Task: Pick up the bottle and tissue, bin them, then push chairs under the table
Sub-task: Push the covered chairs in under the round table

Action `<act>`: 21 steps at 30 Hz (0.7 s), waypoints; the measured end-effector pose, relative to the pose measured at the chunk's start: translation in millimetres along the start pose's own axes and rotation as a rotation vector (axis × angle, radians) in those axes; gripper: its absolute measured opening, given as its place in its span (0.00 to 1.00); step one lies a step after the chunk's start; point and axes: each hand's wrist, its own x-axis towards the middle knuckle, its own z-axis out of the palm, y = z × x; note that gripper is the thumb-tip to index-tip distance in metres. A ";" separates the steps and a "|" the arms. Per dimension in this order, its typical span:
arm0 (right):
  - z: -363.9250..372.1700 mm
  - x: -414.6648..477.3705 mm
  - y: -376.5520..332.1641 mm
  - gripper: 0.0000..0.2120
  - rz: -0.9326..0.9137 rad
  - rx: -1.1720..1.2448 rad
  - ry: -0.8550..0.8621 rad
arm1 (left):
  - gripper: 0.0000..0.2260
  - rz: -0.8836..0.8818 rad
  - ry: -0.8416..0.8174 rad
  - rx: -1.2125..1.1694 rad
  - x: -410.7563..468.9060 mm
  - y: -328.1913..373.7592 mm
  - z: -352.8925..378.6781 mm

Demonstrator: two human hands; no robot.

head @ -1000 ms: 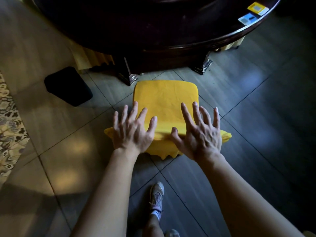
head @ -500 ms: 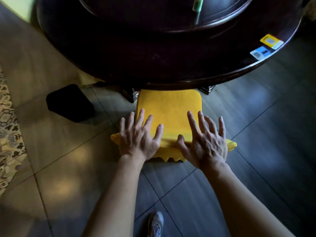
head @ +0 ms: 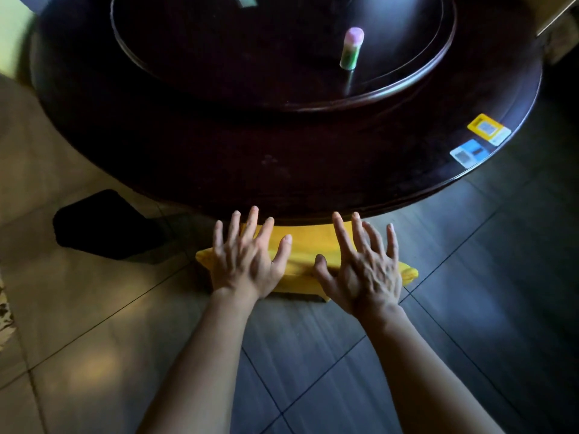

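Note:
A yellow-covered chair (head: 305, 245) stands in front of me, most of its seat hidden under the rim of the dark round table (head: 250, 170). My left hand (head: 247, 258) lies flat on the left part of the chair's top edge, fingers spread. My right hand (head: 365, 267) rests flat on the right part, fingers spread too, fingertips near the table rim. Neither hand grips anything. A small green container with a pink cap (head: 351, 50) stands on the table's raised turntable (head: 407, 79).
A black stool or box (head: 106, 227) sits on the floor to the left, partly under the table. Two cards, yellow (head: 488, 129) and blue (head: 468, 152), lie near the table's right rim. Patterned rug edge (head: 4, 305) at far left. Dark tiled floor on the right.
The chair has slid forward under the table with both hands flat on it; its seat was fully visible a second ago and is now mostly covered. My view has moved forward over the table.

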 end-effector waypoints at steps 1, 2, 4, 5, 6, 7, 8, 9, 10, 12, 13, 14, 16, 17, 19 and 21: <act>-1.5 7.4 1.3 0.41 0.002 0.003 0.003 | 0.34 0.000 -0.008 0.001 8.3 2.4 -0.8; -2.9 14.9 2.9 0.41 0.003 0.004 0.003 | 0.34 0.002 -0.012 0.005 16.3 4.7 -1.2; -4.7 28.9 6.8 0.41 -0.002 0.006 0.010 | 0.34 0.006 -0.021 0.021 30.1 8.7 -1.0; -5.1 35.6 9.9 0.41 -0.008 0.003 0.017 | 0.34 0.012 -0.025 0.028 36.9 11.2 0.0; -6.1 42.6 13.6 0.41 -0.014 -0.003 0.017 | 0.34 0.015 -0.028 0.035 43.4 14.6 1.3; -6.5 51.2 18.5 0.41 -0.024 -0.007 0.021 | 0.33 0.012 -0.030 0.041 51.3 18.7 3.1; -8.0 58.3 22.9 0.41 -0.037 -0.010 0.022 | 0.33 0.006 -0.032 0.041 57.4 22.6 4.4; -9.3 65.0 27.1 0.41 -0.055 -0.016 0.025 | 0.34 0.000 -0.039 0.041 62.2 25.7 5.8; -11.1 73.2 31.9 0.41 -0.069 -0.018 0.018 | 0.34 -0.013 -0.048 0.041 67.2 29.7 7.4; -14.7 90.3 41.5 0.41 -0.104 -0.016 0.009 | 0.34 -0.041 -0.047 0.050 75.2 38.6 10.2; -15.9 96.9 45.8 0.41 -0.125 -0.014 0.006 | 0.34 -0.056 -0.045 0.056 77.4 41.9 10.7; -17.9 101.9 48.2 0.41 -0.141 -0.001 -0.007 | 0.34 -0.075 -0.049 0.054 79.0 44.2 9.9; -19.4 108.3 50.2 0.40 -0.173 0.015 -0.015 | 0.35 -0.099 -0.069 0.053 80.2 46.9 6.8; -18.9 108.9 50.9 0.40 -0.183 0.018 -0.026 | 0.35 -0.109 -0.091 0.051 80.3 48.0 5.1; -17.7 109.9 52.4 0.41 -0.193 0.027 -0.065 | 0.35 -0.124 -0.142 0.063 80.2 49.0 1.3; -21.1 113.5 53.6 0.42 -0.208 0.022 -0.118 | 0.34 -0.128 -0.194 0.082 83.0 51.0 -3.5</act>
